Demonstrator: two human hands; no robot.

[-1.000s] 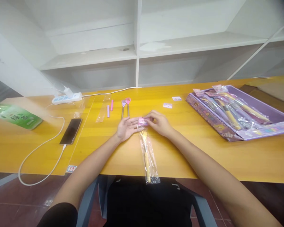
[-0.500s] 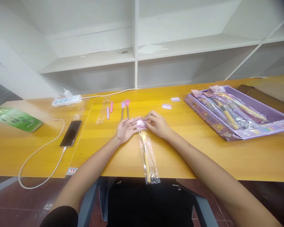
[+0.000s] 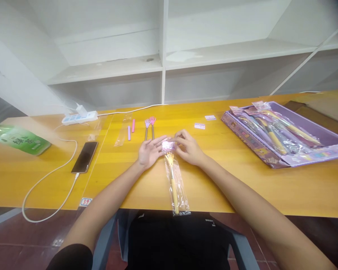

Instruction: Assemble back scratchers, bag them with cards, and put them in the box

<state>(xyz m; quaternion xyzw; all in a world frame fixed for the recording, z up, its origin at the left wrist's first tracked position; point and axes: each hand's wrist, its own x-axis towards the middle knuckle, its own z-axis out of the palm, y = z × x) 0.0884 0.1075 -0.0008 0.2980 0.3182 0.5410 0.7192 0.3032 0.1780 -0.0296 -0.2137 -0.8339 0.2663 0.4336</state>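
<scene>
A clear plastic packet with a yellow back-scratcher inside lies on the yellow table, its far end capped by a pink header card. My right hand pinches that card with curled fingers. My left hand lies palm up just left of the card, fingers stretched out, fingertips touching the card's edge. The packet's near end hangs over the table's front edge.
Two loose scratchers and two small pink and purple sticks lie beyond the hands. A purple box of packed scratchers sits right. A phone on a white cable, a power strip and a green bag are left.
The packet's header end has risen and shifted slightly away from me between my hands. Both hands stay at the card.
</scene>
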